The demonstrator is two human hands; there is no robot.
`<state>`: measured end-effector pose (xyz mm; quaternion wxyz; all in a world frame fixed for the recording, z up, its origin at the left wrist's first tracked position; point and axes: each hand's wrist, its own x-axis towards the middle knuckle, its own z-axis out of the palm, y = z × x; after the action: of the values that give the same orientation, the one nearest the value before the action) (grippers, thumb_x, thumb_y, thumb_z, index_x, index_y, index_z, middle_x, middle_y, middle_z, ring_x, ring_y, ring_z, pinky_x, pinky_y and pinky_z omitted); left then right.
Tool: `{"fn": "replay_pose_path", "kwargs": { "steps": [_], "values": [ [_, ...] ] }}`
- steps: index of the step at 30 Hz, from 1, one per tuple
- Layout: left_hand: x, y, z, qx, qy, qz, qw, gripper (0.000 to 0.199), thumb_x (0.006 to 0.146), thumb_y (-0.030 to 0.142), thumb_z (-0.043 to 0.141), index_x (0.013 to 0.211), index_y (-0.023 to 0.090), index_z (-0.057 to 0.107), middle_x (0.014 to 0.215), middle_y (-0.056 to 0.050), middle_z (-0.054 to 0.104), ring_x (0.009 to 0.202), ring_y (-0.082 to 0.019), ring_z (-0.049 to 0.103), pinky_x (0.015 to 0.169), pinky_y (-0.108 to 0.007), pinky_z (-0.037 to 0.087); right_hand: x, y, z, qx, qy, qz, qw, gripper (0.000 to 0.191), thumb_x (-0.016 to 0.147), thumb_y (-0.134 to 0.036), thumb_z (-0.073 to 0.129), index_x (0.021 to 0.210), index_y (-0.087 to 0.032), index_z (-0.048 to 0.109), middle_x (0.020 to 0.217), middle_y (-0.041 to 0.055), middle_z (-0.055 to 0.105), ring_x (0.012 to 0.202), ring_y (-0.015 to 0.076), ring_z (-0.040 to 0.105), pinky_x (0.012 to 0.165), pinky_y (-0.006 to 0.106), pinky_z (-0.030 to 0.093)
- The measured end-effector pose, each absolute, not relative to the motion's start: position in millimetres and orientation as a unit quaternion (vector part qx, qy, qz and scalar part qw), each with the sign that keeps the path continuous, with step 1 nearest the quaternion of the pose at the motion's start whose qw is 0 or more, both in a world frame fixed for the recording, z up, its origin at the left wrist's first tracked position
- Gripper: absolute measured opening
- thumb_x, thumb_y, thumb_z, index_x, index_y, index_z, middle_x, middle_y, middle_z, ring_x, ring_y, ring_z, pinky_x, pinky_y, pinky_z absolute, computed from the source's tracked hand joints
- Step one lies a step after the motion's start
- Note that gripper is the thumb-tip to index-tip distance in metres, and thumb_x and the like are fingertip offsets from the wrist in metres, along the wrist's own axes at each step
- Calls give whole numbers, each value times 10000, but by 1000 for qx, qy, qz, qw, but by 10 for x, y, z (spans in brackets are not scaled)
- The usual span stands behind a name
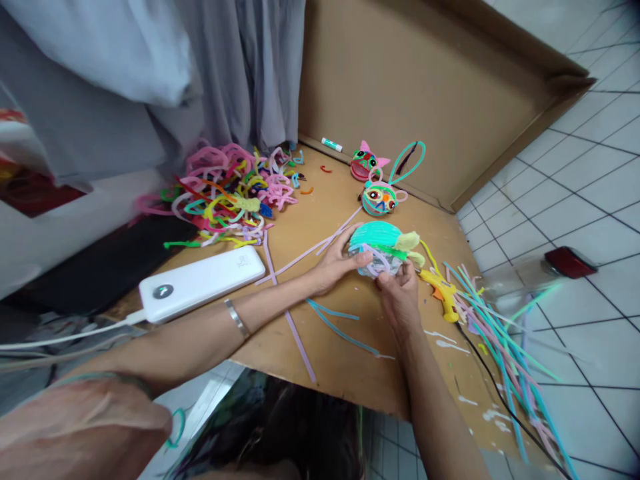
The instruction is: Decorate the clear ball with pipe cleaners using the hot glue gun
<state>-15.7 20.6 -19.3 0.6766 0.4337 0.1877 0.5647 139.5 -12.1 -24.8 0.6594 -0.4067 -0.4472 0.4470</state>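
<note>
Both of my hands hold a rounded pipe-cleaner craft piece (pixel 376 236) above the cardboard surface. Its upper side is turquoise, with a green band, pale yellow tabs at the right and a clear, lilac-lined part below. My left hand (pixel 341 264) grips its left side, thumb across the front. My right hand (pixel 401 293) pinches its lower right edge; the fingertips behind it are hidden. Just right of that hand lies a yellow glue gun (pixel 443 293). Blue pipe cleaners (pixel 345 325) and a lilac pipe cleaner (pixel 300 343) lie below and left of my hands.
A tangled heap of coloured pipe cleaners (pixel 235 193) is at the left, behind a white power bank (pixel 203 283). Two finished-looking animal faces (pixel 380 199) stand at the back by a glue stick (pixel 332 145). Long pipe cleaners (pixel 495 340) overhang the right edge, near the black cord.
</note>
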Motion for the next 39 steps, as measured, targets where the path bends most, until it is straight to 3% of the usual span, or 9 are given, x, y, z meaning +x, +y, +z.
{"fn": "replay_pose_path", "kwargs": {
  "steps": [8, 20, 27, 35, 39],
  "values": [
    [-162, 168, -147, 368, 173, 535, 741, 826, 670, 463, 869, 1401, 278, 533, 1419, -107, 560, 1211, -292, 593, 961, -402, 526, 1404, -137, -238, -410, -441, 449, 660, 645, 550, -329, 906, 1106, -281, 583, 1221, 25, 641, 1089, 175, 635, 991, 351, 523],
    [-159, 174, -171, 358, 179, 535, 744, 803, 686, 402, 848, 1412, 296, 523, 1373, -84, 587, 1179, -285, 605, 1004, -444, 515, 1381, -155, -187, -412, -449, 453, 651, 617, 555, -363, 902, 1076, -297, 579, 1222, 25, 647, 1083, 181, 642, 1001, 356, 524],
    [-186, 178, -142, 360, 183, 535, 742, 711, 665, 367, 852, 1318, 289, 580, 1384, -79, 556, 1179, -286, 596, 964, -449, 541, 1416, -154, -193, -418, -445, 461, 644, 625, 557, -358, 906, 1089, -288, 587, 1212, 26, 654, 1066, 183, 648, 1002, 372, 526],
    [-220, 221, -159, 369, 196, 524, 742, 612, 686, 444, 851, 1204, 270, 578, 1268, -57, 595, 967, -193, 649, 843, -411, 590, 1399, -131, -222, -420, -445, 448, 652, 635, 544, -385, 917, 1084, -275, 602, 1161, 34, 686, 1067, 201, 664, 1001, 389, 531],
    [-227, 246, -196, 365, 199, 522, 744, 620, 667, 438, 876, 1178, 264, 571, 1151, -30, 649, 903, -171, 665, 860, -430, 593, 1419, -99, -274, -426, -450, 442, 649, 658, 549, -435, 914, 1107, -269, 608, 1159, 45, 705, 1055, 210, 675, 978, 399, 539]
  ]
}}
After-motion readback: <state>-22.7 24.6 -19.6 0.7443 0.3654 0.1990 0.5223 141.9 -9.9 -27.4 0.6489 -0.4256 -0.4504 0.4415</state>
